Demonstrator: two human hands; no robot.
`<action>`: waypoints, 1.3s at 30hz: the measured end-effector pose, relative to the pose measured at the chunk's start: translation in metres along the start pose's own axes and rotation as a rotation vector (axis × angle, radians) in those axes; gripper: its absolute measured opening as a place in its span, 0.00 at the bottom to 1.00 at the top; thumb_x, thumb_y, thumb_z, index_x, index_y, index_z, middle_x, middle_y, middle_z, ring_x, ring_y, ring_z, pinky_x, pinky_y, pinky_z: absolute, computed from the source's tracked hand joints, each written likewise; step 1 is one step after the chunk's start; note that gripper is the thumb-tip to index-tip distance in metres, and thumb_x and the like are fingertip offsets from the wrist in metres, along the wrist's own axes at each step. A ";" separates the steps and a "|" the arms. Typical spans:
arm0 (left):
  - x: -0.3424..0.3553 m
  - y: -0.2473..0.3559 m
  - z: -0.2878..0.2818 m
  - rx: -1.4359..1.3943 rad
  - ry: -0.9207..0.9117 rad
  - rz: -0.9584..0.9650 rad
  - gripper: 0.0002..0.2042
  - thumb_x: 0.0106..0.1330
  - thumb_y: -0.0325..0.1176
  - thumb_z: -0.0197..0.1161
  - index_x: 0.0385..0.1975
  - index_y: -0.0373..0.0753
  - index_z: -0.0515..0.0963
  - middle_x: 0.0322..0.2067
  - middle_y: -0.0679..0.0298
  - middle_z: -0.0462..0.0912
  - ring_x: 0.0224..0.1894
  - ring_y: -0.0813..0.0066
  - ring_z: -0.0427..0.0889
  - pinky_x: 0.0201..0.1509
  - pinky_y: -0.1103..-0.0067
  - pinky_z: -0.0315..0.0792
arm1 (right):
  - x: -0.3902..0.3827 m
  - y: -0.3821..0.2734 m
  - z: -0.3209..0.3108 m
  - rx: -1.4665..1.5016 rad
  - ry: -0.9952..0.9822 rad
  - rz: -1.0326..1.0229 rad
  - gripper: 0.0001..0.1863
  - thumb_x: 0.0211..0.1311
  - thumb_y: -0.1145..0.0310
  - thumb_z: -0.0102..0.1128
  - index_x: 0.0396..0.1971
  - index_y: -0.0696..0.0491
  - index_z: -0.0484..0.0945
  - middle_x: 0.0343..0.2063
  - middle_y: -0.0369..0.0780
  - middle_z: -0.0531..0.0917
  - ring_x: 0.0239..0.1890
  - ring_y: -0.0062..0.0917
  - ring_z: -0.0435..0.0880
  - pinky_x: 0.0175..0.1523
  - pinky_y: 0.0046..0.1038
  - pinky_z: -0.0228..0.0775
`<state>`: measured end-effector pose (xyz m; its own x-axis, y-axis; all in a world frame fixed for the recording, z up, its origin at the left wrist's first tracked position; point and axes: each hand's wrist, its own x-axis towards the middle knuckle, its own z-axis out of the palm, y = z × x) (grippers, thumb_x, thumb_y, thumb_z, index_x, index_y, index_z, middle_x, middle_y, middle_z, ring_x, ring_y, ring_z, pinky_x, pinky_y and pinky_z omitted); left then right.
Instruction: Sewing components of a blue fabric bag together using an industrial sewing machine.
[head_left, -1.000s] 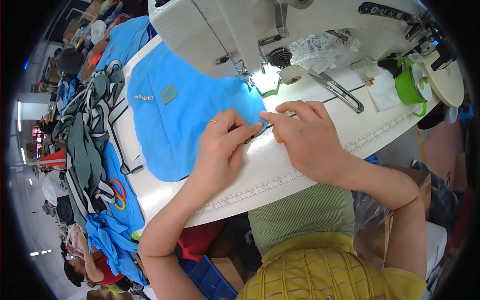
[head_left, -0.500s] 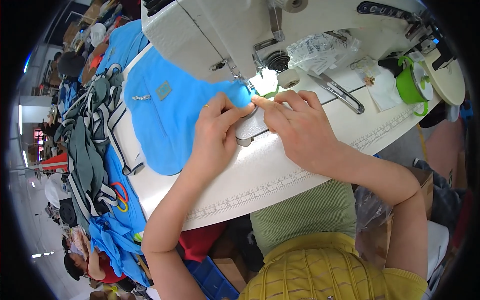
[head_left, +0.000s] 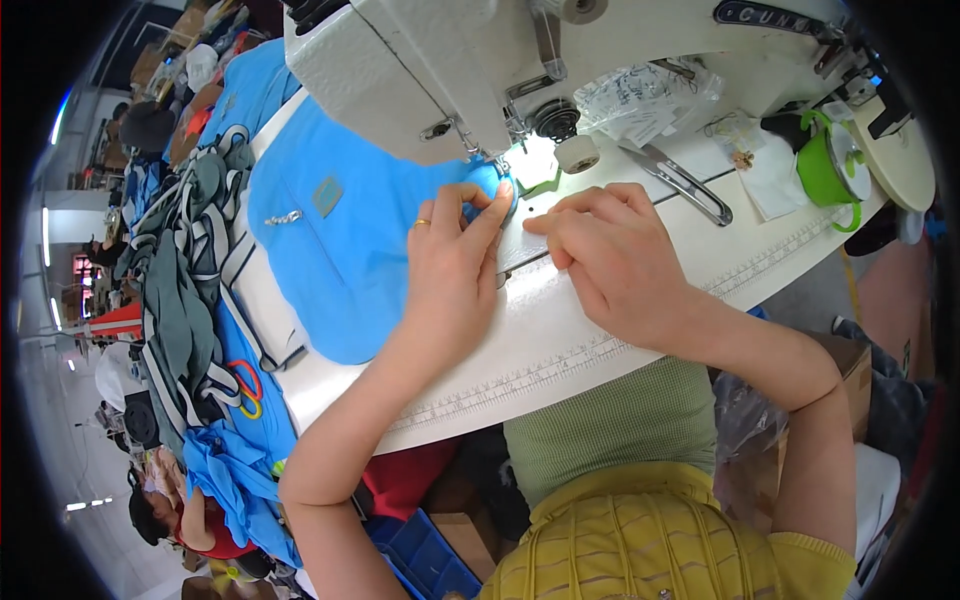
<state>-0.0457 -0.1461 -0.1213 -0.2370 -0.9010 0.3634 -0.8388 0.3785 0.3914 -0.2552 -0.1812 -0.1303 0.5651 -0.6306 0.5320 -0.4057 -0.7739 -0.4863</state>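
A blue fabric piece [head_left: 340, 250] with a zip and a small square patch lies on the white sewing table. Its right edge runs under the presser foot [head_left: 500, 165] of the sewing machine [head_left: 400, 90]. Just in front of the foot, my left hand [head_left: 455, 260] is closed, pinching that edge between thumb and fingers; a ring is on one finger. My right hand [head_left: 615, 255] rests beside it over the machine's plate, apart from the fabric. Its index finger points left, a gap shows between index and thumb, the other fingers curl loosely, and nothing shows in it.
Thread snips [head_left: 690, 185], a clear plastic bag [head_left: 650, 100] and a green lidded cup [head_left: 830, 170] stand to the right. Dark green straps with white edging [head_left: 185, 270] and red-yellow scissors [head_left: 245, 390] lie left. A ruler strip [head_left: 520, 385] follows the table's front edge.
My right hand has come off the fabric edge and moved slightly right. My left hand has shifted a little right, still at the edge. The blue piece has turned slightly.
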 end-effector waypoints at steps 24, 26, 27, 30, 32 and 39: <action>0.027 -0.061 -0.026 -0.231 -0.247 0.239 0.18 0.63 0.22 0.69 0.52 0.48 0.90 0.58 0.63 0.83 0.61 0.61 0.75 0.70 0.68 0.62 | -0.003 -0.019 0.020 -0.055 -0.060 -0.123 0.10 0.54 0.73 0.62 0.38 0.54 0.82 0.42 0.37 0.80 0.48 0.31 0.77 0.51 0.33 0.69; 0.025 -0.058 -0.024 -0.217 -0.216 0.209 0.16 0.64 0.24 0.69 0.50 0.50 0.91 0.57 0.65 0.83 0.60 0.63 0.76 0.69 0.68 0.61 | -0.004 -0.019 0.018 -0.063 -0.071 -0.122 0.10 0.54 0.73 0.63 0.38 0.54 0.82 0.42 0.37 0.80 0.48 0.31 0.77 0.51 0.33 0.69; 0.025 -0.056 -0.022 -0.204 -0.186 0.183 0.15 0.65 0.26 0.70 0.48 0.52 0.91 0.56 0.66 0.83 0.59 0.64 0.76 0.68 0.68 0.60 | -0.004 -0.019 0.018 -0.076 -0.079 -0.119 0.10 0.54 0.73 0.63 0.38 0.54 0.82 0.42 0.37 0.80 0.48 0.31 0.77 0.52 0.33 0.69; 0.021 -0.046 -0.021 -0.150 -0.179 0.109 0.17 0.65 0.24 0.69 0.52 0.50 0.90 0.58 0.63 0.82 0.61 0.61 0.75 0.70 0.68 0.62 | -0.003 -0.018 0.016 -0.055 -0.073 -0.122 0.11 0.54 0.72 0.63 0.39 0.54 0.82 0.42 0.37 0.80 0.48 0.31 0.78 0.52 0.33 0.69; 0.018 -0.044 -0.018 -0.140 -0.156 0.082 0.17 0.65 0.24 0.69 0.52 0.50 0.90 0.58 0.63 0.81 0.62 0.61 0.74 0.70 0.68 0.62 | -0.004 -0.018 0.017 -0.049 -0.065 -0.126 0.11 0.54 0.73 0.63 0.39 0.54 0.82 0.42 0.37 0.80 0.48 0.30 0.78 0.52 0.33 0.69; 0.008 -0.019 -0.007 -0.032 -0.057 -0.060 0.16 0.69 0.27 0.67 0.55 0.52 0.88 0.61 0.61 0.78 0.64 0.58 0.72 0.70 0.65 0.61 | -0.005 -0.015 0.016 -0.017 -0.013 -0.140 0.12 0.53 0.74 0.63 0.39 0.54 0.82 0.40 0.37 0.80 0.46 0.31 0.78 0.50 0.34 0.69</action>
<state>-0.0284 -0.1585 -0.1197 -0.2150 -0.9327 0.2896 -0.8364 0.3289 0.4385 -0.2407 -0.1654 -0.1370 0.6264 -0.5157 0.5846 -0.3340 -0.8551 -0.3965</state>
